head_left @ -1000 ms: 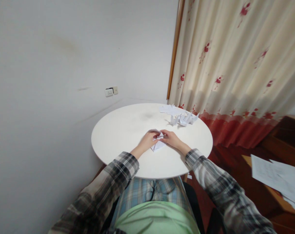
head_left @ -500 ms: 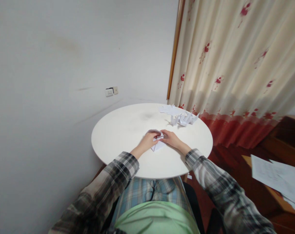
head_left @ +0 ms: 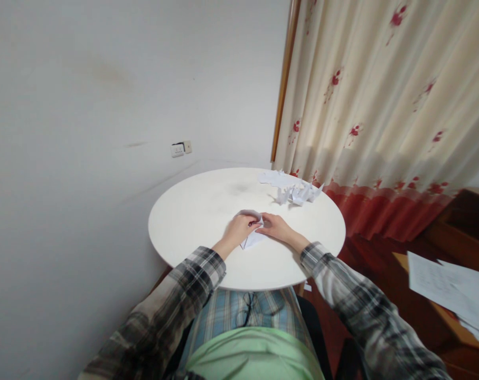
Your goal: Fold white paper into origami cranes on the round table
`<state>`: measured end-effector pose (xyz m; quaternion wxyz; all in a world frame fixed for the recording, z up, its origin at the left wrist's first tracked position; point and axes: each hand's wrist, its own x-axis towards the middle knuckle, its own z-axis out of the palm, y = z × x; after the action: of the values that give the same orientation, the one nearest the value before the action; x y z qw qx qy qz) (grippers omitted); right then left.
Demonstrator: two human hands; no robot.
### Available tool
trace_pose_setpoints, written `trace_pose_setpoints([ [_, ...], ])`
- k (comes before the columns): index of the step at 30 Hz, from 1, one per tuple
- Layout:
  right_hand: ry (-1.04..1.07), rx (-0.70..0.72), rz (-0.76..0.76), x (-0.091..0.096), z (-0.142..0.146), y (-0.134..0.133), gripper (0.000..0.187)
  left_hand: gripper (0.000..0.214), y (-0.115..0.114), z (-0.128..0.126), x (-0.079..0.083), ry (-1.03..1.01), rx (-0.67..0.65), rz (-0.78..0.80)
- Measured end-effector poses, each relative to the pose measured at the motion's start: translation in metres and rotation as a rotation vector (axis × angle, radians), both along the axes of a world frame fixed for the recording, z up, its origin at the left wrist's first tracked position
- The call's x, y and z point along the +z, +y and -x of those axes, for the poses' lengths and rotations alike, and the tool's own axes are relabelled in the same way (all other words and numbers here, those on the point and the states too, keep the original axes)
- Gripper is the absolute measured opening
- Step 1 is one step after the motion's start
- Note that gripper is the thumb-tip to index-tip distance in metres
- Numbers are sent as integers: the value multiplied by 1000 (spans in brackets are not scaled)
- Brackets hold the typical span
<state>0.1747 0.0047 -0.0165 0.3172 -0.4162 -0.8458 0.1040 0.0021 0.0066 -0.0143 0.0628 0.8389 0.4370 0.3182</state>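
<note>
Between my two hands is a partly folded sheet of white paper [head_left: 253, 240], resting on the round white table [head_left: 195, 211]. One flap of it stands raised and curved above my fingers, and a pointed part lies flat toward me. My left hand [head_left: 240, 229] is closed on the paper's left side, thumb and fingers pinching the flap. From the right, my right hand [head_left: 276, 227] grips the paper's edge between thumb and fingers. Parts of the fold are hidden behind my fingers.
Several folded white paper pieces [head_left: 298, 195] are heaped at the table's far right, with flat paper [head_left: 273, 178] behind them. A wall with a socket [head_left: 177, 151] stands left, a curtain [head_left: 354, 105] right. Printed sheets [head_left: 441, 279] lie on wooden furniture at lower right.
The paper's near pointed part has shifted slightly left and turned a little. My fingers have moved slightly on the raised flap; both hands keep their hold.
</note>
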Motion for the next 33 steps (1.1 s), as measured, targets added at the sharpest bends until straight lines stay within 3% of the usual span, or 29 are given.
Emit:
trace_pose_setpoints([
  [17, 60, 49, -13, -1, -1, 2, 28, 24, -10, -2, 11, 252, 183, 87],
  [24, 58, 64, -13, 0, -2, 2, 22, 24, -10, -2, 12, 273, 156, 44],
  [33, 8, -23, 6, 1, -3, 1, 18, 26, -10, -2, 11, 291, 133, -10],
])
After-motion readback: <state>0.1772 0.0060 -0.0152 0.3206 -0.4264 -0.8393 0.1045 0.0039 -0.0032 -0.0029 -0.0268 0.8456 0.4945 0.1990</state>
